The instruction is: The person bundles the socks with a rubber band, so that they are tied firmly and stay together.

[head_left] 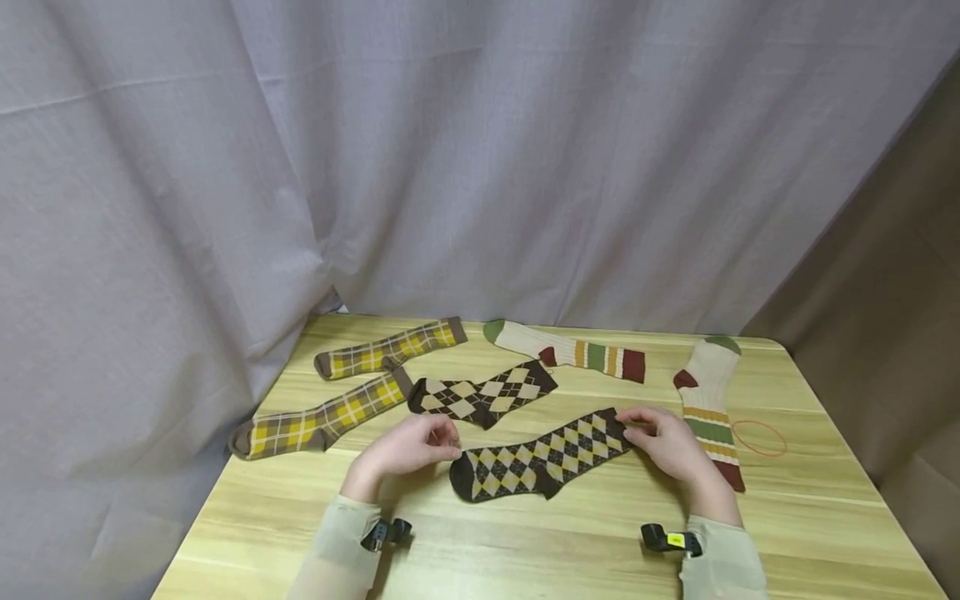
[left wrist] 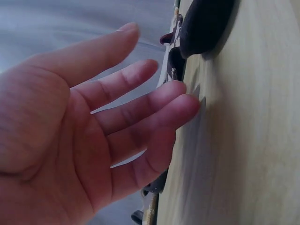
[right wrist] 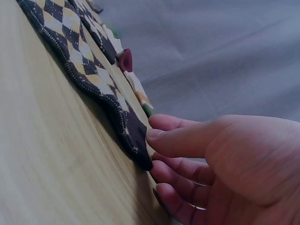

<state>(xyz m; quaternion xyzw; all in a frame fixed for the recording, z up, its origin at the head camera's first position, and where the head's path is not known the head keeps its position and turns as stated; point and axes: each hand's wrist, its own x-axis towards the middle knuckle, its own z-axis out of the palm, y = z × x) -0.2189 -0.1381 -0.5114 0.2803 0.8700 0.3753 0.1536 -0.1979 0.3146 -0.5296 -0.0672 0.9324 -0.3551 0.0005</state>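
Observation:
A dark argyle sock with grey and yellow diamonds (head_left: 546,454) lies flat at the front of the group, toe left and cuff right. By its toe is my left hand (head_left: 408,446), palm facing inward; the left wrist view shows its fingers (left wrist: 140,108) loosely bent and its palm bare. My right hand (head_left: 663,437) is at the cuff. In the right wrist view, the thumb (right wrist: 176,140) and fingertips reach the dark cuff edge (right wrist: 137,133), set apart along it. Just behind lies another argyle sock with larger cream and tan diamonds (head_left: 480,398).
Two yellow-and-brown plaid socks (head_left: 393,348) lie on the left of the wooden table (head_left: 525,550). Cream socks with striped cuffs lie at the back (head_left: 517,339) and right (head_left: 708,375). Beside the right one is a thin orange loop (head_left: 759,437). Grey curtains (head_left: 540,167) hang behind.

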